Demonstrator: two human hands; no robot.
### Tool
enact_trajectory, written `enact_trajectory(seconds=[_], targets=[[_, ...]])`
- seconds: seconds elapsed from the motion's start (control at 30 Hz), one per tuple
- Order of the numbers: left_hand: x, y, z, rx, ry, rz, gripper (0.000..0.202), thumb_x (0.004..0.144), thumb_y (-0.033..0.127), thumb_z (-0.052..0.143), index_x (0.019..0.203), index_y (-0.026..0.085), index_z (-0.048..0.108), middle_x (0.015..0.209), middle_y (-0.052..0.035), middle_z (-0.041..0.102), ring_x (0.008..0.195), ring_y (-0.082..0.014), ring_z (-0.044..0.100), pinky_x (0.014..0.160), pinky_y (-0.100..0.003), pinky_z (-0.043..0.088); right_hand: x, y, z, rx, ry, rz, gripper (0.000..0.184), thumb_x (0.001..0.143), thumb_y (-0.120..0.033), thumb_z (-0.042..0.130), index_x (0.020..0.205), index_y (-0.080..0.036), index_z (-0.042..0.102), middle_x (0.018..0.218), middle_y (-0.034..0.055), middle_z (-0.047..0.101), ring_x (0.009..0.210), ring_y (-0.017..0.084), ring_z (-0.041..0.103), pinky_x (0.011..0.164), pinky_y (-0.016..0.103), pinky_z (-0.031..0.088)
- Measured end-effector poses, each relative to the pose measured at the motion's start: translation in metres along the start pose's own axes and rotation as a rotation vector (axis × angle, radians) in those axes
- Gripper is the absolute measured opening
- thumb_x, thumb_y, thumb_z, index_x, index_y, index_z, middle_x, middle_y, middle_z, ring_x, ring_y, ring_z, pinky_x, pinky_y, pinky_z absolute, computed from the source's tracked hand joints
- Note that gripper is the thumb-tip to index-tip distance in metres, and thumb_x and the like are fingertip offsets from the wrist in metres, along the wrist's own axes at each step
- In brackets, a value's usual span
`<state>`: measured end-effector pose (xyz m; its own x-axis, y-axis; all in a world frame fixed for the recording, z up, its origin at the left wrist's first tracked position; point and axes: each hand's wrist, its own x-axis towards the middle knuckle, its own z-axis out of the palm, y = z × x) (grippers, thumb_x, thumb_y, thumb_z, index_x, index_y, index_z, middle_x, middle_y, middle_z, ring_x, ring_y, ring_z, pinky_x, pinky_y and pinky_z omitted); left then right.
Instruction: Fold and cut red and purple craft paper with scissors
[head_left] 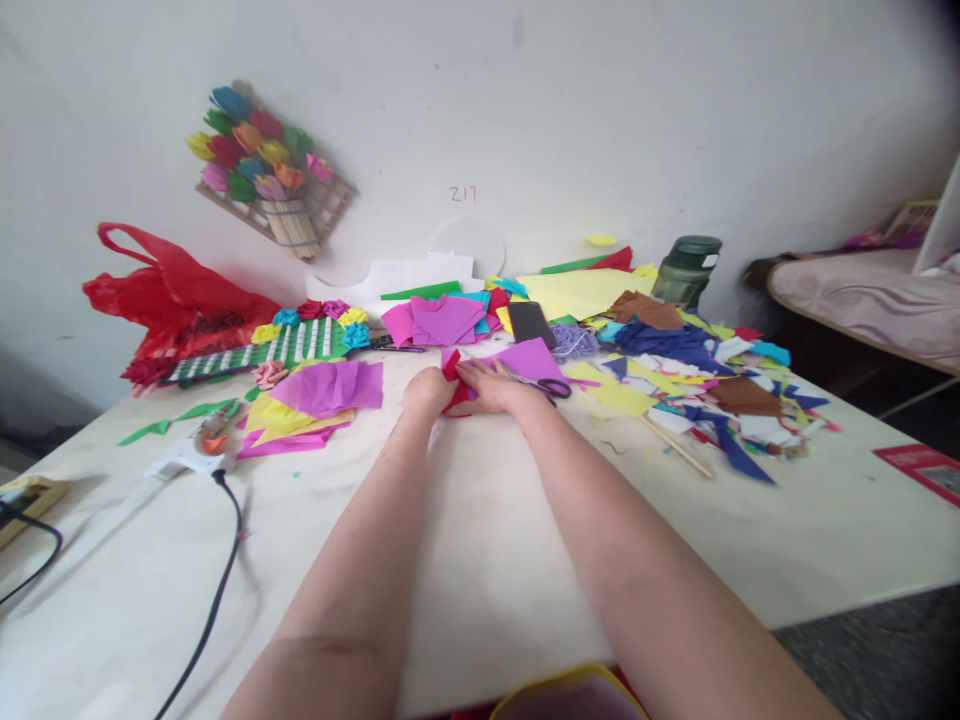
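A small piece of red crepe paper (452, 368) lies between my two hands at the middle of the table. My left hand (427, 392) is closed on its left side, the fingers mostly hidden behind the fist. My right hand (486, 388) rests with its fingers stretched out over the paper's right side. Black-handled scissors (555, 388) lie just right of my right hand, near a sheet of purple paper (534, 358) that reaches behind it.
A white glue gun (191, 450) with a black cord (225, 560) lies at left, below stacked coloured sheets (330, 388). Paper flowers (352, 335) sit on a green-and-white rack (300, 345). A phone (531, 325), green bottle (686, 270), wooden stick (679, 447) and heaped scraps (750, 395) stand right.
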<state>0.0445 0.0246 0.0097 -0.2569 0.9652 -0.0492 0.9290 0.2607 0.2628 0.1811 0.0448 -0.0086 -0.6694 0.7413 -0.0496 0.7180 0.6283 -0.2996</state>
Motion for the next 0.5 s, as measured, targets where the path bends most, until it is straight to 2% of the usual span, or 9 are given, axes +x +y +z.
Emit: enact_trajectory(seconds=[0.3,0.4,0.5], targets=[[-0.0011,-0.0006,0.0041,-0.061,0.073,0.035,0.042,0.077,0.045,0.048,0.104,0.016,0.063,0.106,-0.016,0.064,0.098,-0.0292,0.06,0.077,-0.035,0.046,-0.0006,0.0005,0.0043,-0.003,0.08,0.01,0.098,0.07,-0.073,0.042,0.145,-0.016,0.013,0.151,0.0107,0.011,0.138,0.025,0.003,0.11,0.044,-0.003],[-0.0002,-0.0027,0.0051,-0.088,0.088,0.028,0.042,0.076,0.045,0.048,0.103,0.016,0.063,0.106,-0.0158,0.064,0.098,-0.0291,0.06,0.077,-0.035,0.046,0.0011,0.0039,0.0044,0.007,0.107,0.005,0.101,0.069,-0.072,0.046,0.144,-0.013,0.013,0.15,0.0129,0.012,0.138,0.027,0.006,0.11,0.043,0.003],[-0.0002,-0.0047,0.0053,-0.119,0.114,0.016,0.042,0.077,0.046,0.047,0.103,0.017,0.061,0.105,-0.0158,0.064,0.098,-0.0278,0.06,0.077,-0.034,0.045,0.0005,0.0063,-0.0004,0.025,0.225,-0.04,0.094,0.07,-0.066,0.051,0.143,-0.015,0.021,0.148,0.0122,0.021,0.136,0.027,0.016,0.11,0.041,0.014]])
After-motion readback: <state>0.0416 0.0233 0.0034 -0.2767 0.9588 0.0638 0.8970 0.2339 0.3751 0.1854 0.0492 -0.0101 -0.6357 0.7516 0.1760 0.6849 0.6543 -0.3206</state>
